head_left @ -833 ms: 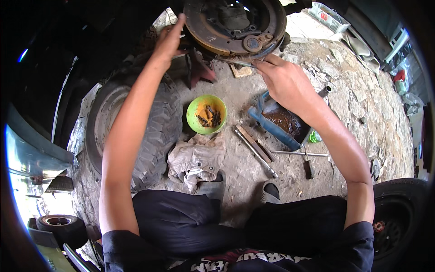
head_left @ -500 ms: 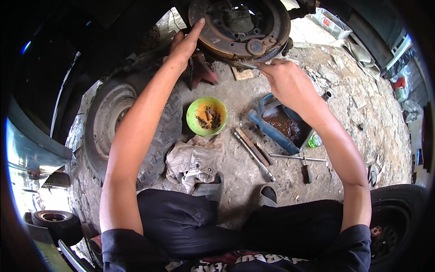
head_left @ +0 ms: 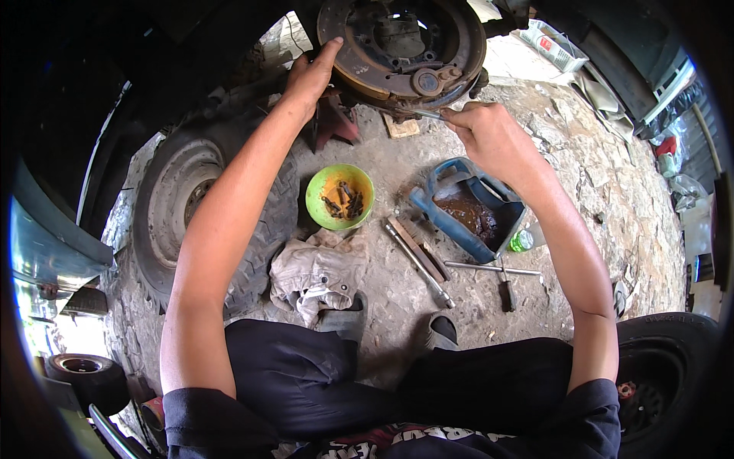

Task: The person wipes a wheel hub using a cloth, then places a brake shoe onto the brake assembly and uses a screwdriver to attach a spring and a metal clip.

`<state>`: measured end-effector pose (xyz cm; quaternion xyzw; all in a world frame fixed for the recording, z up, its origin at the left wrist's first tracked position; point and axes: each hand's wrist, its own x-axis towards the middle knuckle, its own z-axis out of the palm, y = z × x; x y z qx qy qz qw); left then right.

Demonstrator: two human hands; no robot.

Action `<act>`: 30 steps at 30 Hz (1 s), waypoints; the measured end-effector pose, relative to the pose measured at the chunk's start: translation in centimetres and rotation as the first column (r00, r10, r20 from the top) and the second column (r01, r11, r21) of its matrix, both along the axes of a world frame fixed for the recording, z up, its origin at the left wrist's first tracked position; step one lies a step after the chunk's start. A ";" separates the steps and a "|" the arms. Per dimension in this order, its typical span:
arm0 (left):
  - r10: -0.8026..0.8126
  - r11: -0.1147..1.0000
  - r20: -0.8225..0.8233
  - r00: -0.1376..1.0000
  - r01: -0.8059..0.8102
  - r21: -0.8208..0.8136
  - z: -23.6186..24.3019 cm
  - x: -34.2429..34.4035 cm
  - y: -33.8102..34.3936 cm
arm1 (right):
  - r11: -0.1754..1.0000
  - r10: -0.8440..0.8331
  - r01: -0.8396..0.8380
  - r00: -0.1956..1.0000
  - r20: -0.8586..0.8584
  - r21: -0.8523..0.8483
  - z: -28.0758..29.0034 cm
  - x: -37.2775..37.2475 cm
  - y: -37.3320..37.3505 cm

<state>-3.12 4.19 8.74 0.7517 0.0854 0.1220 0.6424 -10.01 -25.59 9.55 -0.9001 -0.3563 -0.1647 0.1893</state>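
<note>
A rusty drum brake assembly (head_left: 358, 70), round with curved shoes, hangs at the top middle. My left hand (head_left: 310, 83) grips its left rim, thumb on the front face and fingers mostly hidden behind. My right hand (head_left: 489, 134) is closed around a slim silver metal tool (head_left: 428, 115), whose exact kind I cannot make out. The tool points left, its tip at the lower edge of the brake assembly. Below, on the ground, stand a green bowl (head_left: 316, 208) with dark bolt-like parts in it and a cut-open blue container (head_left: 451, 231) holding brown liquid.
A large treaded wheel (head_left: 252, 264) leans at the left, behind a crumpled beige cloth (head_left: 313, 268). Metal bars (head_left: 419, 260) and a brush-like tool (head_left: 506, 294) lie near my feet. A red stand (head_left: 334, 126) is under the brake; another tyre (head_left: 673, 336) sits at lower right.
My right hand has shifted slightly down and right relative to the brake assembly, and more of the silver tool shows. My left hand keeps its grip. The whole view has shifted a little.
</note>
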 end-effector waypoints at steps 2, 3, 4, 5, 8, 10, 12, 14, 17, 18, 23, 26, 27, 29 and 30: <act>0.011 0.999 0.000 1.000 -0.011 -0.038 -0.1 -0.1 -0.5 | 0.999 0.022 -0.022 1.000 -0.006 0.032 -0.7 0.4 -0.1; 0.014 0.998 0.002 1.000 -0.014 -0.059 -0.1 -0.1 -0.9 | 0.999 0.033 -0.034 0.999 0.017 0.043 -1.5 0.7 0.2; -0.006 0.995 -0.002 1.000 0.006 -0.098 -0.2 0.0 -1.3 | 0.998 0.044 -0.046 0.998 0.041 0.052 -2.1 0.9 0.5; -0.023 0.991 -0.008 1.000 0.022 -0.129 -0.2 -0.2 -1.3 | 0.998 0.034 -0.040 0.994 0.107 0.053 -2.7 0.9 1.0; -0.066 0.988 -0.023 0.998 0.062 -0.139 -0.1 -0.5 -1.0 | 0.997 0.061 -0.065 0.993 0.101 0.034 -2.3 1.3 0.8; -0.067 0.993 -0.024 0.997 0.064 -0.100 0.1 -0.8 -0.6 | 1.000 -0.012 0.010 0.994 -0.108 -0.019 -0.8 1.4 0.1; -0.040 0.993 -0.023 0.999 0.037 -0.116 0.3 -0.8 -0.7 | 0.995 -0.085 0.071 0.971 -0.223 -0.072 1.0 1.5 -0.7; -0.013 0.990 -0.019 1.000 0.010 -0.143 0.1 -0.6 -1.2 | 0.997 -0.004 -0.007 0.989 -0.148 -0.078 1.5 1.2 -1.1; 0.020 0.985 -0.033 0.999 -0.026 -0.170 -0.4 -0.3 -1.6 | 0.996 0.082 -0.081 0.995 -0.050 0.025 -1.7 2.1 0.1; 0.035 0.984 -0.038 0.999 -0.041 -0.173 -0.4 -0.2 -1.5 | 0.996 0.084 -0.083 0.996 -0.019 0.031 -2.1 2.2 0.3; -0.018 0.993 -0.036 0.999 0.014 -0.117 -0.2 -0.2 -0.6 | 0.998 0.034 -0.042 0.982 -0.187 -0.042 0.5 1.9 -1.3; 0.002 0.993 -0.034 0.999 -0.006 -0.117 -0.2 -0.4 -0.9 | 0.995 -0.044 0.022 0.971 -0.234 -0.096 1.6 1.9 -2.4; 0.014 0.992 -0.034 0.999 -0.018 -0.122 -0.1 -0.5 -1.1 | 0.998 -0.007 -0.006 0.979 -0.206 -0.065 1.4 1.9 -2.0; -0.007 0.990 -0.044 0.999 0.001 -0.139 -0.1 -0.7 -1.3 | 0.998 0.057 -0.059 0.988 -0.146 -0.003 0.1 1.5 -0.3; -0.024 0.989 -0.048 0.999 0.017 -0.146 -0.1 -0.6 -1.4 | 0.996 0.082 -0.079 0.990 -0.112 0.028 -0.6 1.5 0.1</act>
